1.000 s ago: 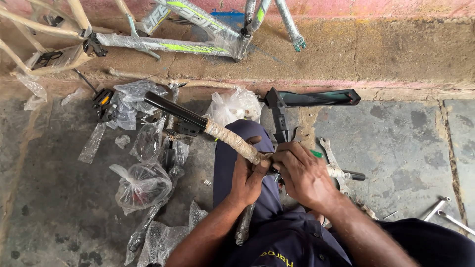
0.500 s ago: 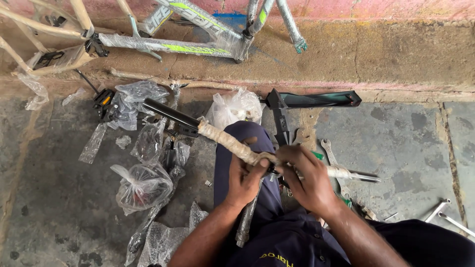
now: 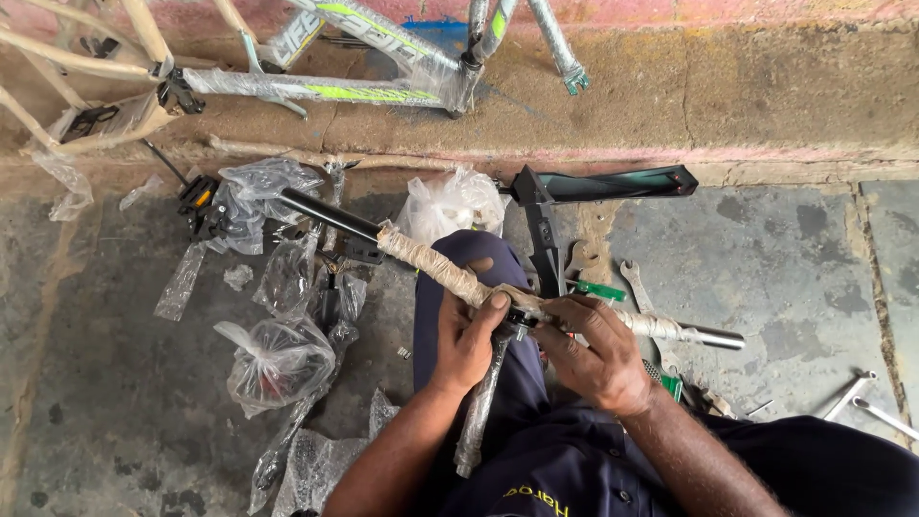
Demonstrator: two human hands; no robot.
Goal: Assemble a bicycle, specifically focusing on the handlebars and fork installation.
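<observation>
Handlebar (image 3: pixel 450 273) lies across the person's lap, running diagonally from a black bare end at upper left to a bare metal end at lower right; the middle stretch is wrapped in tan paper and clear film. Left hand (image 3: pixel 469 340) closes its grip around the bar's centre, thumb on top of the wrap. Right hand (image 3: pixel 598 354) sits just beside it on the bar, fingers curled over the clamp area (whether they pinch a small part there, cannot tell). A film-wrapped stem (image 3: pixel 479 407) hangs down from the bar's centre between the knees.

Around the handlebar: black suspension fork (image 3: pixel 574 191) on the concrete floor just beyond it, its leg passing behind the bar. Spanner (image 3: pixel 637 287) and a green-handled tool (image 3: pixel 598 289) lie just right of the fork leg. More metal tools (image 3: pixel 862 397) well to the right of the bar's metal end.

Left of the handlebar: scattered clear plastic bags (image 3: pixel 278 359), one knotted with small parts inside; a pedal (image 3: pixel 196 196) near the black end. White bag (image 3: pixel 450 201) just above the bar. Wrapped bicycle frame (image 3: pixel 335 86) leans on the wall beyond.
</observation>
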